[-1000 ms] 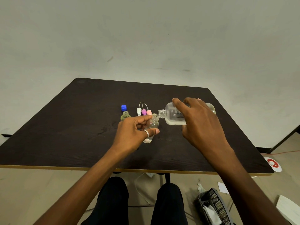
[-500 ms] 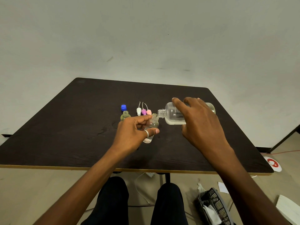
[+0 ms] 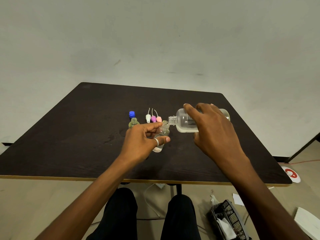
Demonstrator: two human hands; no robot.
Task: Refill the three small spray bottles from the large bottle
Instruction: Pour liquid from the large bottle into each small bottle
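My right hand [image 3: 210, 129] grips the large clear bottle [image 3: 183, 121], tipped on its side with its open neck pointing left. That neck meets the mouth of a small clear spray bottle [image 3: 162, 134], which my left hand [image 3: 143, 141] holds tilted above the dark table [image 3: 69, 144]. A little liquid sits in the small bottle's base. Another small bottle [image 3: 133, 122], open and yellowish, stands upright to the left. Three spray tops, white [image 3: 148, 117], purple [image 3: 153, 118] and pink [image 3: 159, 118], lie behind my left hand.
A blue cap [image 3: 132, 114] rests behind the yellowish bottle. The table's front edge runs just before my knees. On the floor to the right are a black mesh basket [image 3: 228, 220], paper scraps and a red-and-white disc [image 3: 291, 174].
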